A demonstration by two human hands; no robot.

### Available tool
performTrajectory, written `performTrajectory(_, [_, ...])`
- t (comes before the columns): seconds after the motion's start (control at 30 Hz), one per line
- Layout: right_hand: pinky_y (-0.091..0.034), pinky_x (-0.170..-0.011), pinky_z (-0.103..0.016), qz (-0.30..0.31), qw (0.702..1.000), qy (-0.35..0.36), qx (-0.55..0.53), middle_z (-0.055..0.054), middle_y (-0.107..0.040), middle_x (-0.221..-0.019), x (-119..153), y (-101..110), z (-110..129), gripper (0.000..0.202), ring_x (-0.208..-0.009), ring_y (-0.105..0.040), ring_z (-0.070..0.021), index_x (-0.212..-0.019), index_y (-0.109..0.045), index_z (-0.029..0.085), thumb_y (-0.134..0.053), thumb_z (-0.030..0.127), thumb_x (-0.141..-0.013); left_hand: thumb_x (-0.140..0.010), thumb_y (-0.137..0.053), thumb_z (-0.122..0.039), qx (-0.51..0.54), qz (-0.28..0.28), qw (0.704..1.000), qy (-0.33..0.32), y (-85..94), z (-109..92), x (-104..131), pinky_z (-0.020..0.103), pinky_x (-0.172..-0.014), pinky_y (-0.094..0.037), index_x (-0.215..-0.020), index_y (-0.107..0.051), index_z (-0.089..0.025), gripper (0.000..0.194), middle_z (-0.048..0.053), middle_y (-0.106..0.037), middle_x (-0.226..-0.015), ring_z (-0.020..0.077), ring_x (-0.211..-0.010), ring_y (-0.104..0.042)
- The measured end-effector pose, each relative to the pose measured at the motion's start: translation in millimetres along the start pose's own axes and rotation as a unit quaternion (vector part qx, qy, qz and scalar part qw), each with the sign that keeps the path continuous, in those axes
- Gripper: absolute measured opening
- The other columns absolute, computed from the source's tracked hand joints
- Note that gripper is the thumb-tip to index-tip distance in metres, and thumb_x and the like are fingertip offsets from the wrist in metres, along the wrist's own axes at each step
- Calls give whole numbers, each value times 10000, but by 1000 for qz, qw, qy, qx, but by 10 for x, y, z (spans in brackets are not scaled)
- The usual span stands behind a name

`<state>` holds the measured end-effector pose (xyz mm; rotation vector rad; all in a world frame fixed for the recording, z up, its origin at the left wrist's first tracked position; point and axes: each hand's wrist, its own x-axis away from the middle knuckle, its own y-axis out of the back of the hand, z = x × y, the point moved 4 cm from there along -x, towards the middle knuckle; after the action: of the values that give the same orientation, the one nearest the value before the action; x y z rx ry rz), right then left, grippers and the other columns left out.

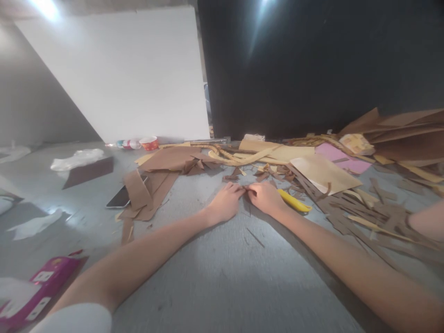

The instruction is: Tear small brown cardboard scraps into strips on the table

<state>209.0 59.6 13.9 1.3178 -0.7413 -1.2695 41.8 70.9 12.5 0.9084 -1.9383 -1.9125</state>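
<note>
My left hand [226,202] and my right hand [265,197] meet fingertip to fingertip, low over the middle of the grey table [222,277]. Both are closed in a pinch around a small brown scrap [246,188], apparently paper or leather; the fingers cover most of it. Just right of my right hand lies a yellow-handled tool [294,201], perhaps a cutter, partly hidden by that hand. Small brown offcuts [274,172] are scattered beyond the fingertips.
Brown sheets [168,158] partly cover a phone [120,199] on the left. A tissue box [88,171] and a pink pack [52,282] lie farther left. Brown strips [347,210] and a cream sheet [324,173] spread rightward, where another person's arm [428,219] enters.
</note>
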Motion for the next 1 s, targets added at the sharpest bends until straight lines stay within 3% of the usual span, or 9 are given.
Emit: performTrajectory(1.0, [-477, -928, -313, 14, 1000, 0, -11, -61, -848, -1146, -17, -10, -10, 339, -1023, -766, -239, -1165, -840, 240, -517, 192, -1076, -924, -503, -43, -6, 1, 1000, -4, 19, -14, 8, 456, -1134, -506, -1470, -639, -157, 574, 150, -672, -1363, 300, -1239, -576])
